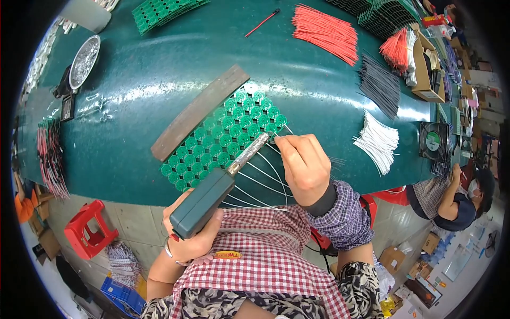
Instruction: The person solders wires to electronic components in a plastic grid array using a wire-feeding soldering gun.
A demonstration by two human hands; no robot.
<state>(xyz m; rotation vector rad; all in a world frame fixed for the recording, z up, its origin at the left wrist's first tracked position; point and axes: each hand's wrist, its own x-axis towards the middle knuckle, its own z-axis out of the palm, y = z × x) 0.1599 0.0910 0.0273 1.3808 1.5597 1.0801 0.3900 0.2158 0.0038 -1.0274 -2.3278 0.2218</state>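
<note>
A panel of small round green circuit boards [223,139] lies on the table in front of me. My left hand [199,236] is wrapped round a dark green soldering gun [204,201], its metal barrel slanting up to the panel's right edge. There the tip meets a board near my right hand [306,167]. Thumb and forefinger of that hand pinch the end of a white wire at the board. Several white wires [261,182] trail from the panel's near edge toward my apron. The exact contact point is partly hidden by my fingertips.
A wooden bar [199,112] lies along the panel's far left side. Bundles of red wires [325,33], black wires [379,85] and white wires [377,142] lie right. A silver dish [85,61] stands left, a small fan [433,141] far right. A co-worker [459,196] sits at right.
</note>
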